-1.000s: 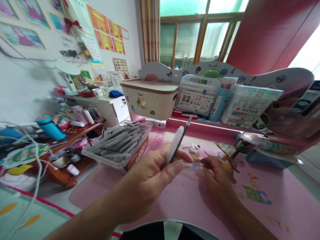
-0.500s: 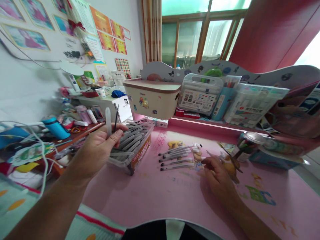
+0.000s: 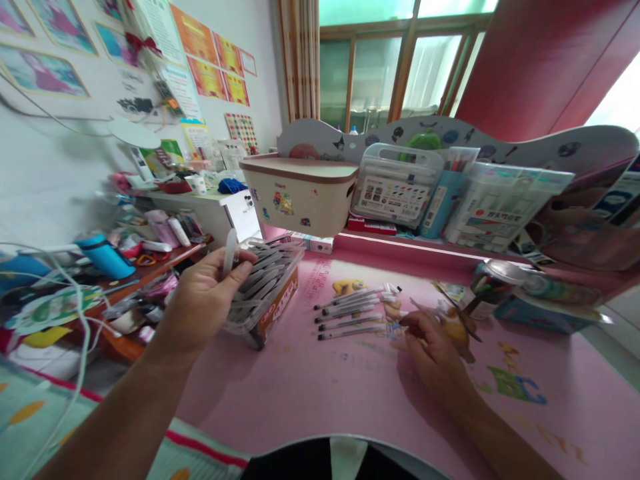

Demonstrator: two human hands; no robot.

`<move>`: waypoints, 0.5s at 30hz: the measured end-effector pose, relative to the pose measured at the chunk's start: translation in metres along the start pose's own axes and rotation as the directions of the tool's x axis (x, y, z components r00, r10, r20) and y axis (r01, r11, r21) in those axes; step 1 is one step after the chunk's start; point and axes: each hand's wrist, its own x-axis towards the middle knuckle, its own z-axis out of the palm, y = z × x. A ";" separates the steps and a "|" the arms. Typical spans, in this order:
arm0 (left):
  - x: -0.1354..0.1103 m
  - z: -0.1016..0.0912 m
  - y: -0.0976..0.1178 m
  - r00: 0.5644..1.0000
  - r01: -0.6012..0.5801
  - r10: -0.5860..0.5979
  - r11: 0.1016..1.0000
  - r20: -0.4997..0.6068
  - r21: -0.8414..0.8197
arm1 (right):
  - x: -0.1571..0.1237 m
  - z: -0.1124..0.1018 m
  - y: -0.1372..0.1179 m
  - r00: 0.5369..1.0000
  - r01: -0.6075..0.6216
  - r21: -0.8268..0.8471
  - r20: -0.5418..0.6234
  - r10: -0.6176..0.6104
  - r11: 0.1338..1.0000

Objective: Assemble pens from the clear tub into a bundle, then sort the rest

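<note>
My left hand (image 3: 207,287) is closed on a translucent white pen-like tube (image 3: 230,250), which stands up between thumb and fingers. Right beside it, partly behind the hand, is a clear plastic box (image 3: 280,300) with a brown-orange label. Many slim pens in whitish sleeves (image 3: 267,273) fill that box. Several clear pens with black tips (image 3: 350,319) lie in a loose row on the pink desk. At their right ends my right hand (image 3: 433,347) rests low over the desk, fingers curled together. Whatever is between those fingers cannot be made out.
A lidded cream bin (image 3: 300,200), a clear marker case (image 3: 397,187) and another marker box (image 3: 505,207) stand on the back shelf. A jar of pens (image 3: 493,287) sits at the right. Cluttered shelving with a blue bottle (image 3: 107,257) is at the left.
My left hand has moved slightly right and lower, closer to the box. A thin dark rod that stuck up beside the white tube no longer shows. My right hand is almost still.
</note>
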 end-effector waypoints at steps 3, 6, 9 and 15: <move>0.000 0.001 0.006 0.998 -0.069 0.068 0.985 0.012 0.161 | 0.000 0.000 0.001 1.000 0.000 0.003 0.006 0.000 1.000; -0.001 0.004 0.010 0.975 -0.224 0.208 0.876 0.085 0.428 | -0.001 0.000 -0.001 1.000 0.008 -0.001 0.006 -0.008 1.000; -0.001 0.009 0.008 0.945 -0.316 0.299 0.733 0.132 0.603 | -0.001 0.001 -0.002 1.000 0.010 -0.008 -0.012 -0.010 1.000; 0.001 0.017 0.003 0.954 -0.278 0.276 0.684 0.114 0.675 | 0.000 0.001 0.002 1.000 -0.009 0.000 0.010 0.009 1.000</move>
